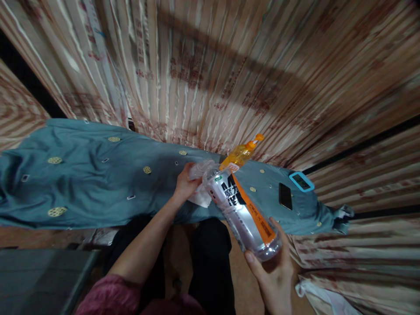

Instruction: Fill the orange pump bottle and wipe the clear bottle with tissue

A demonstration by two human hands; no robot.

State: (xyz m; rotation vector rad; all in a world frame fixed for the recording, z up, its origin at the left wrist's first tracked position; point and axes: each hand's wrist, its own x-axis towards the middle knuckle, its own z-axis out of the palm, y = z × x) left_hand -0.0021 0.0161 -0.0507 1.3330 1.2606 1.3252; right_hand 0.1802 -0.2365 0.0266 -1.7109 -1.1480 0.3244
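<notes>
A large clear plastic bottle (pixel 234 205) with a silver and orange label is held at a slant over the cloth-covered surface. My right hand (pixel 274 267) grips its base, thumb on the near side and fingers round the far side. At the other end, my left hand (pixel 186 186) is closed around the clear neck, its fingers partly hidden. A white tissue (pixel 201 197) shows just below the left hand; whether the hand holds it, I cannot tell. Beyond the bottle stands a yellow liquid bottle (pixel 240 155) with an orange top, its lower part hidden.
A teal patterned cloth (pixel 98 175) covers the long surface before me. Towards its right end lie a dark phone (pixel 285 196) and a blue-framed digital clock (pixel 301 181). Striped curtains (pixel 210 78) hang behind. A grey box-like surface (pixel 42 275) is at lower left.
</notes>
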